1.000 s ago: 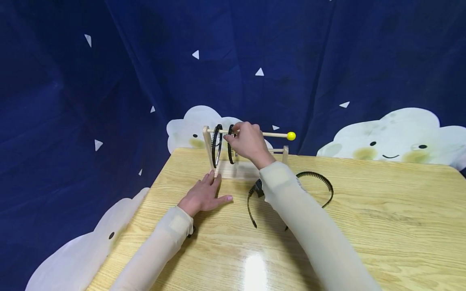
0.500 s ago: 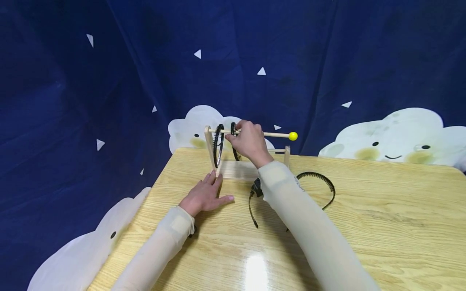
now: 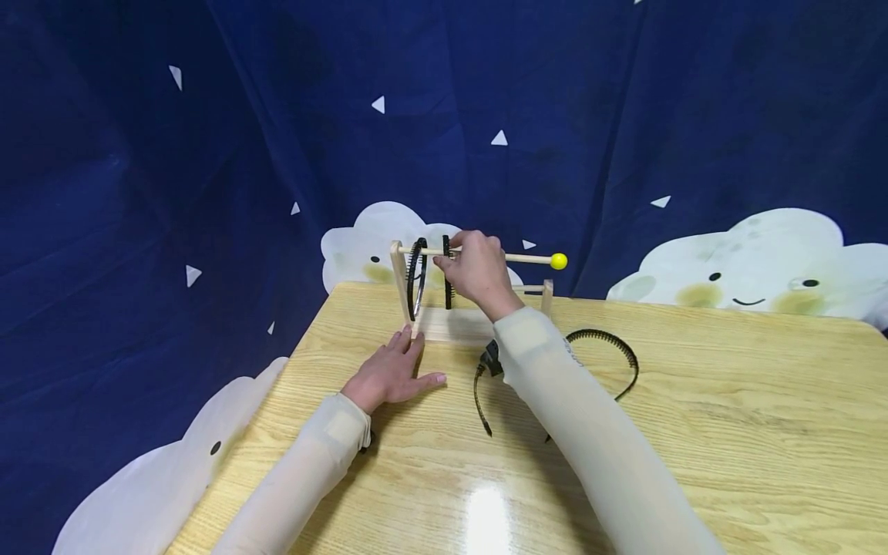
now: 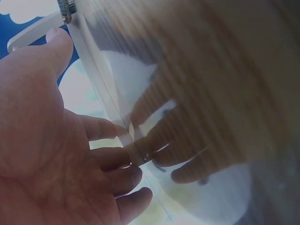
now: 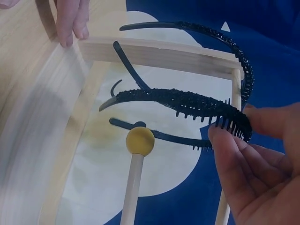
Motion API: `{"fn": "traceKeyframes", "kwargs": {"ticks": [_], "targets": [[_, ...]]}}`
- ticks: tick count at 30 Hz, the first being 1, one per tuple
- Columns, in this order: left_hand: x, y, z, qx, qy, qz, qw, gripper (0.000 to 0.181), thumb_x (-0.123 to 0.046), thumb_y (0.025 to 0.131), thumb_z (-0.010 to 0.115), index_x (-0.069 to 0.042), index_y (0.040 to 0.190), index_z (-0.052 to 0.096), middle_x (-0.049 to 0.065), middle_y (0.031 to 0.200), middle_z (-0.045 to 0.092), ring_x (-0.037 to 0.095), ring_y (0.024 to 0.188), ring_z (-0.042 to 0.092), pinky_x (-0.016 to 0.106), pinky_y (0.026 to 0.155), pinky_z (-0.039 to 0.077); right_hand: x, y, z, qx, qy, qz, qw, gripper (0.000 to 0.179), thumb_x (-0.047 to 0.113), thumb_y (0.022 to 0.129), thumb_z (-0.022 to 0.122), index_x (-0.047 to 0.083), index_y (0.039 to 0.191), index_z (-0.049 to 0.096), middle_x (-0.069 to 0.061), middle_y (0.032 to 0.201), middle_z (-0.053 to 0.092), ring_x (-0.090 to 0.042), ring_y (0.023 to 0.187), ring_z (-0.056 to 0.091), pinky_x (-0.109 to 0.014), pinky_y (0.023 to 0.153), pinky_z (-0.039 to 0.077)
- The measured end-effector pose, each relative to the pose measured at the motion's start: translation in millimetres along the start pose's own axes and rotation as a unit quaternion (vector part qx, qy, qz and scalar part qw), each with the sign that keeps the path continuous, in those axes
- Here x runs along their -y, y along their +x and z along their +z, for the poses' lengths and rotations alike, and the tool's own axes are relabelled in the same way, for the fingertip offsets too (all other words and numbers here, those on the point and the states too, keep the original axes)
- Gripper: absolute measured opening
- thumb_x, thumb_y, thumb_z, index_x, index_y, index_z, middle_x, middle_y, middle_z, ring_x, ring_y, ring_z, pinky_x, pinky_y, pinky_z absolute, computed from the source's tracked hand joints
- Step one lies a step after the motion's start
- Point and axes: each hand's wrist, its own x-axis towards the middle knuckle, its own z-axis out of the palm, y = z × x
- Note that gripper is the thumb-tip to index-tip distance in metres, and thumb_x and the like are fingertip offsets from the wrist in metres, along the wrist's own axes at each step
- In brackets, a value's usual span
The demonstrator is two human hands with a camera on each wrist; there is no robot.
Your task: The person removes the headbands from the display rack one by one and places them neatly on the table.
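My right hand [image 3: 479, 270] pinches a black toothed headband [image 3: 448, 294] at its top, where it hangs over the upper rod of a wooden rack [image 3: 454, 325]. In the right wrist view, thumb and fingertips close on the bumpy, beaded-looking band [image 5: 173, 99] near its teeth. Another black headband [image 3: 412, 289] hangs on the same rod, closer to the left upright. Fingers spread, my left hand [image 3: 387, 371] rests on the table with its fingertips at the rack's left base corner. The left wrist view shows that hand's palm [image 4: 56, 140] and its reflection in the glossy tabletop.
A third black headband [image 3: 602, 334] lies on the table, partly hidden under my right sleeve [image 3: 590, 432]. A yellow ball [image 3: 559, 261] caps the upper rod's right end. Behind the wooden table [image 3: 728, 432] hangs a dark blue curtain [image 3: 555, 85] with clouds.
The headband in my right hand has shifted slightly right along the rod and turned, now seen nearly edge-on. My left hand stays in place.
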Motion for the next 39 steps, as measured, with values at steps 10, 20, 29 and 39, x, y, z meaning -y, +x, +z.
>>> {"fn": "traceKeyframes", "kwargs": {"ticks": [10, 20, 29, 39], "targets": [[0.8, 0.5, 1.0, 0.004, 0.004, -0.003, 1.0, 0.097, -0.073, 0.093, 0.048, -0.009, 0.161, 0.021, 0.019, 0.165, 0.006, 0.04, 0.15, 0.015, 0.057, 0.115, 0.027, 1, -1.7, -4, -0.005, 0.018, -0.012, 0.9998, 0.043, 0.031, 0.092, 0.076, 0.004, 0.125, 0.071, -0.006, 0.085, 0.074, -0.019, 0.076, 0.068, -0.039, 0.08, 0.056], [0.6, -1.1, -0.4, -0.004, -0.002, 0.009, 0.9999, 0.095, -0.07, 0.094, 0.049, -0.006, 0.16, 0.025, 0.023, 0.164, 0.01, 0.041, 0.149, 0.016, 0.058, 0.115, 0.027, 3, -2.5, -9, -0.02, 0.034, -0.03, 0.9988, 0.042, 0.027, 0.092, 0.076, 0.002, 0.125, 0.07, -0.004, 0.075, 0.073, -0.014, 0.063, 0.067, -0.036, 0.072, 0.056], [1.3, -0.4, -0.8, 0.002, 0.0, 0.007, 1.0, 0.097, -0.073, 0.094, 0.046, -0.007, 0.16, 0.024, 0.022, 0.165, 0.009, 0.04, 0.15, 0.015, 0.056, 0.116, 0.026, 6, -2.7, -16, -0.029, 0.038, -0.038, 0.9981, 0.042, 0.026, 0.092, 0.076, 0.002, 0.125, 0.07, -0.009, 0.091, 0.076, -0.017, 0.076, 0.071, -0.036, 0.072, 0.057], [1.5, -1.3, 0.4, -0.003, -0.003, 0.011, 0.9999, 0.098, -0.074, 0.093, 0.046, -0.006, 0.16, 0.024, 0.022, 0.165, 0.009, 0.041, 0.149, 0.015, 0.056, 0.116, 0.025, 5, -3.9, -25, -0.055, 0.053, -0.042, 0.9962, 0.04, 0.026, 0.091, 0.077, 0.002, 0.123, 0.072, -0.007, 0.083, 0.075, -0.017, 0.069, 0.068, -0.035, 0.067, 0.055]]}}
